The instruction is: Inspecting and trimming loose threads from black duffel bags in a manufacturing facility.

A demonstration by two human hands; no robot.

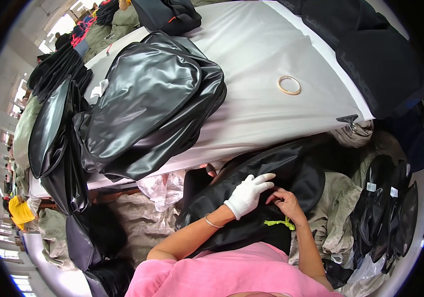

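A large piece of black fabric, looking like a bag or a bag part (266, 168), lies across my lap below the table edge. My left hand (249, 194), in a white glove with a bracelet at the wrist, rests over it with fingers stretched out to the right. Close beside it is my bare right hand (287, 204), its fingers curled together at the black fabric. Whatever lies between those fingertips is too small to make out. A bright yellow-green tie or strip (279, 222) shows just below the right hand.
On the white-covered table (251, 64) lie a shiny black bag (145, 104), a roll of tape (289, 85) and a black clip (348, 120). More black bags (377, 64) are at the far right. Black pieces (382, 208) hang on the right; crumpled grey-green cloth (338, 213) lies nearby.
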